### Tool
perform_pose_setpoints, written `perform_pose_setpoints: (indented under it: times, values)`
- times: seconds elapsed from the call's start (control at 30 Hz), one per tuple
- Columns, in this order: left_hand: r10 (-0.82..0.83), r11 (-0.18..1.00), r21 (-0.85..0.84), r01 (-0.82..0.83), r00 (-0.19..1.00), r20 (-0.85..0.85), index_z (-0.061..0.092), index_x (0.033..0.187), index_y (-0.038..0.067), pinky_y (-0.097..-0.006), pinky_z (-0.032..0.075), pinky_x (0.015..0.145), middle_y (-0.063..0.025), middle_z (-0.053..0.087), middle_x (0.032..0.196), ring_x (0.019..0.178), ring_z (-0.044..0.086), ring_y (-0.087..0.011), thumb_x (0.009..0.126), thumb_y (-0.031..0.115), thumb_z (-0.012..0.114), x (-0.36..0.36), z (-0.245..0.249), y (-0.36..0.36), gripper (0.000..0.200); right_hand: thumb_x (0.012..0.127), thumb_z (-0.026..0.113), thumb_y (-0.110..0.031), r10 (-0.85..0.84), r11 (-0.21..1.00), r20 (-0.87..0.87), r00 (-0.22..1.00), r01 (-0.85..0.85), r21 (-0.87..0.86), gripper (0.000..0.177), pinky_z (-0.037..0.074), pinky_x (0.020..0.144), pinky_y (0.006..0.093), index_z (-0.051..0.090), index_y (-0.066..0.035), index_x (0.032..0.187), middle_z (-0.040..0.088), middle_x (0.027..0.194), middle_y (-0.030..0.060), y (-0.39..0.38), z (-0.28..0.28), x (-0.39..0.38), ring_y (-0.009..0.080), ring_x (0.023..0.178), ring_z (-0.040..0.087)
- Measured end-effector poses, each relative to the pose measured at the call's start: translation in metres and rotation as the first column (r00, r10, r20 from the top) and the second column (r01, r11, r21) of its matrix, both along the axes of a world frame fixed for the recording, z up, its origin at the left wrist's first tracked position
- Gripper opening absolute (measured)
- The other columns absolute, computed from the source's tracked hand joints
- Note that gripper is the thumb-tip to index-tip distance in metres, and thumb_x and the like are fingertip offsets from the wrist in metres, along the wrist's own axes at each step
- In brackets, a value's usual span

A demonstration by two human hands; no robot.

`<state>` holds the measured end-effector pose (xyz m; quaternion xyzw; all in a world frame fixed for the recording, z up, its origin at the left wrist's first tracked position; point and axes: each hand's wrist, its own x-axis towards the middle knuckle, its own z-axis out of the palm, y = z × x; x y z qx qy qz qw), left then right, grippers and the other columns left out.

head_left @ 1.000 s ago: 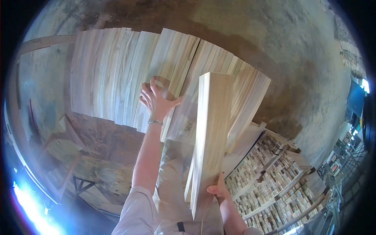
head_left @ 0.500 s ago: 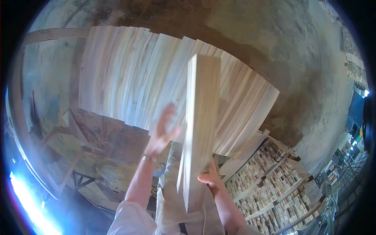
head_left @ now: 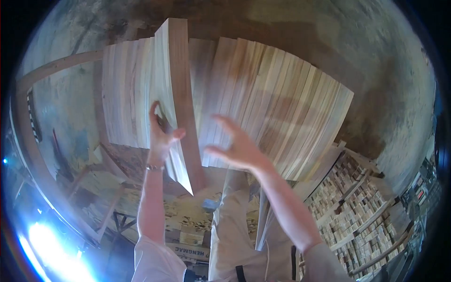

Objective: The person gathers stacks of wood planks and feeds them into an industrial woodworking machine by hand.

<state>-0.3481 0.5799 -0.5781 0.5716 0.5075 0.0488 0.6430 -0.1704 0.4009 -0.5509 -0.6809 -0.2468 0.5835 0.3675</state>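
A long wooden plank stands tilted over a row of pale planks that lie side by side. My left hand is at the plank's left face, with thumb and fingers apart and the thumb overlapping the wood. To the right of that plank, my right hand hovers over the row. Its fingers are spread and hold nothing.
Stacked small wood pieces fill a slatted rack at the lower right. A curved-looking wooden rail runs along the left. Below the row is a machine part lettered HENGMAC. Bright light comes from the lower left.
The plank has moved left and away from my body, over the row. My right hand has come off its near end and moved forward. My left hand has shifted left beside it.
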Motion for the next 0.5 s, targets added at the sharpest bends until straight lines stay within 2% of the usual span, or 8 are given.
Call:
perform_pose_setpoints:
  times: [0.03, 0.07, 0.1, 0.13, 0.2, 0.27, 0.37, 0.5]
  values:
    - [-0.056, 0.989, 0.128, 0.073, 0.990, -0.129, 0.012, 0.155, 0.010, -0.0506, 0.041, 0.107, -0.0212, 0.036, 0.142, 0.131, 0.042, -0.0364, 0.051, 0.048, 0.094, -0.002, -0.009, 0.007, 0.138, 0.081, 0.077, -0.044, -0.005, 0.992, 0.135, 0.991, 0.022, -0.127, 0.079, 0.031, 0.117, 0.0490, 0.045, -0.009, 0.144, 0.040, 0.151, 0.0203, -0.009, 0.010, 0.030, 0.0374, 0.143, 0.034]
    - [-0.088, 0.956, 0.249, 0.154, 0.963, -0.256, 0.013, 0.155, 0.012, -0.0529, 0.037, 0.110, -0.0213, 0.034, 0.141, 0.132, 0.038, -0.0375, 0.049, 0.045, 0.093, -0.005, -0.021, 0.015, 0.136, 0.080, 0.079, -0.036, -0.167, 0.967, 0.416, 0.894, 0.231, -0.107, 0.068, 0.034, 0.115, 0.0494, 0.052, -0.010, 0.137, 0.045, 0.146, 0.0167, -0.033, -0.005, 0.051, 0.0364, 0.140, 0.037]
    - [-0.104, 0.903, 0.351, 0.250, 0.917, -0.386, 0.014, 0.155, 0.015, -0.0553, 0.032, 0.112, -0.0214, 0.032, 0.140, 0.133, 0.034, -0.0387, 0.048, 0.042, 0.093, -0.007, -0.028, 0.019, 0.135, 0.081, 0.079, -0.031, -0.350, 0.911, 0.630, 0.693, 0.408, 0.058, 0.060, 0.036, 0.112, 0.0486, 0.055, -0.009, 0.131, 0.048, 0.143, 0.0154, -0.062, -0.028, 0.078, 0.0356, 0.135, 0.043]
    - [-0.125, 0.865, 0.368, 0.341, 0.857, -0.500, 0.013, 0.155, 0.016, -0.0556, 0.030, 0.112, -0.0210, 0.029, 0.140, 0.133, 0.032, -0.0384, 0.048, 0.041, 0.093, -0.003, -0.028, 0.019, 0.135, 0.080, 0.080, -0.032, -0.301, 0.860, 0.875, 0.379, 0.504, 0.078, 0.059, 0.035, 0.111, 0.0473, 0.056, -0.006, 0.127, 0.049, 0.140, 0.0169, -0.091, -0.050, 0.114, 0.0341, 0.132, 0.044]
    - [-0.133, 0.775, 0.363, 0.517, 0.695, -0.706, 0.011, 0.155, 0.018, -0.0561, 0.025, 0.112, -0.0202, 0.025, 0.141, 0.133, 0.028, -0.0377, 0.049, 0.038, 0.093, 0.008, -0.028, 0.013, 0.135, 0.081, 0.080, -0.045, -0.267, 0.741, 0.955, 0.132, 0.661, 0.116, 0.076, 0.035, 0.111, 0.0466, 0.051, 0.007, 0.128, 0.047, 0.141, 0.0226, -0.163, -0.092, 0.208, 0.0342, 0.136, 0.039]
    - [-0.123, 0.690, 0.422, 0.587, 0.671, -0.731, 0.011, 0.154, 0.020, -0.0586, 0.024, 0.108, -0.0198, 0.025, 0.140, 0.130, 0.029, -0.0385, 0.049, 0.039, 0.093, 0.010, -0.036, 0.003, 0.135, 0.079, 0.077, -0.057, -0.411, 0.394, 0.877, 0.248, 0.916, -0.074, 0.094, 0.034, 0.111, 0.0466, 0.045, 0.008, 0.139, 0.043, 0.146, 0.0217, -0.196, -0.114, 0.262, 0.0334, 0.136, 0.041]
    - [-0.095, 0.660, 0.486, 0.572, 0.706, -0.702, 0.014, 0.154, 0.022, -0.0597, 0.026, 0.105, -0.0182, 0.028, 0.138, 0.127, 0.031, -0.0385, 0.048, 0.042, 0.093, 0.008, -0.047, -0.014, 0.134, 0.074, 0.076, -0.065, -0.749, 0.518, 0.289, 0.596, 0.799, -0.305, 0.109, 0.033, 0.113, 0.0466, 0.037, 0.006, 0.147, 0.044, 0.147, 0.0194, -0.222, -0.111, 0.300, 0.0308, 0.135, 0.043]
    - [-0.059, 0.668, 0.517, 0.536, 0.730, -0.680, 0.013, 0.155, 0.020, -0.0605, 0.026, 0.105, -0.0183, 0.029, 0.137, 0.127, 0.031, -0.0391, 0.049, 0.049, 0.094, 0.014, -0.058, -0.028, 0.137, 0.073, 0.081, -0.059, -0.553, 0.571, 0.388, 0.737, 0.675, -0.468, 0.102, 0.036, 0.113, 0.0447, 0.043, 0.003, 0.144, 0.052, 0.141, 0.0157, -0.213, -0.091, 0.313, 0.0284, 0.131, 0.048]
